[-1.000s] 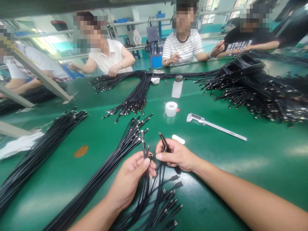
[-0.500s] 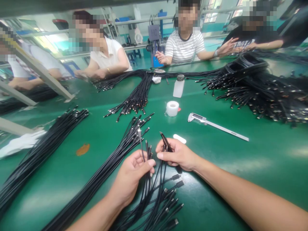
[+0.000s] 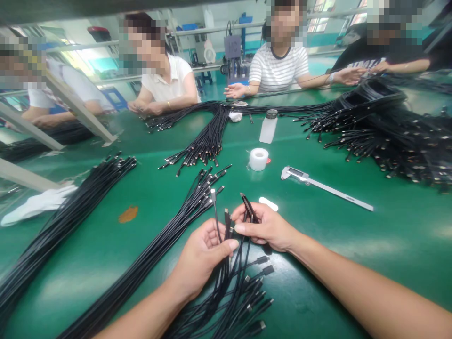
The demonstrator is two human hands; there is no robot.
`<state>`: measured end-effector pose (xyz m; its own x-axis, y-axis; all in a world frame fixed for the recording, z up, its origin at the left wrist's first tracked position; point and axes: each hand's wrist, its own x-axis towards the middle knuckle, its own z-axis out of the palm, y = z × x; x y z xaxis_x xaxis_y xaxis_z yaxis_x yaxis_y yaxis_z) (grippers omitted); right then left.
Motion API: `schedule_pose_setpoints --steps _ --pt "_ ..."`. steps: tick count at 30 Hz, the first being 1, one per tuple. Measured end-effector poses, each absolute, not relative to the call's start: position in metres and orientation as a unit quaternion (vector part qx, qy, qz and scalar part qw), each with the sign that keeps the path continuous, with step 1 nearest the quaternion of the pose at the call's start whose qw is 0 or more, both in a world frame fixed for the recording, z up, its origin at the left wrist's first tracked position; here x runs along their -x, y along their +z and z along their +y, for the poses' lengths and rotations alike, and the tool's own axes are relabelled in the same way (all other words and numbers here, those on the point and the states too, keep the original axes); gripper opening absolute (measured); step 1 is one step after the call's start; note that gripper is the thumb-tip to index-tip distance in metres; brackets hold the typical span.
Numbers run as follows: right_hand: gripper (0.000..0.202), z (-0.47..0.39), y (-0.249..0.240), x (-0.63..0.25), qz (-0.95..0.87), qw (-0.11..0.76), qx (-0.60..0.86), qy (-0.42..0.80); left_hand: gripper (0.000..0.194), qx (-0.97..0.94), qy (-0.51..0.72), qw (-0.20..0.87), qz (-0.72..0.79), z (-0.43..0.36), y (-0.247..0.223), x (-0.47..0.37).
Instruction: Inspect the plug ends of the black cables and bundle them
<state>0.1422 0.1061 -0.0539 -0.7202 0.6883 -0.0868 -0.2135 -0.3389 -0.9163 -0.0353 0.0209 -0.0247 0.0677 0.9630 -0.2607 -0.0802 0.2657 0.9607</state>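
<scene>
My left hand (image 3: pixel 208 252) pinches black cables (image 3: pixel 221 278) above the tabletop's near edge; my right hand (image 3: pixel 264 228) grips a dark blade-like tool (image 3: pixel 248 207), perhaps a cutter, whose exposed tip could nick cable jackets if fingers slip.

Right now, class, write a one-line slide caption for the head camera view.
Left hand and right hand hold black cables over a green table, a caliper beyond.

Bright, cool indoor light, glare on the green tabletop (image 3: pixel 328 245), windows washed out, edges stretched and blurred
</scene>
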Motion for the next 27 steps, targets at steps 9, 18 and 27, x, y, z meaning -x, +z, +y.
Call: schedule_pose_setpoints --steps 9,18,27 --pt "0.029 0.1071 -0.0518 -0.1423 -0.498 0.282 0.231 0.787 0.039 -0.437 0.397 0.615 0.522 0.0208 -0.0219 0.0297" --pt "0.028 0.1080 -0.0517 -0.1438 -0.511 0.270 0.229 0.783 0.030 -0.423 0.431 0.590 0.536 0.0188 -0.0228 0.0323" --pt "0.028 0.1067 -0.0500 -0.1435 -0.523 0.267 0.229 0.776 0.030 -0.423 0.438 0.585 0.536 0.0213 -0.0233 0.0334"
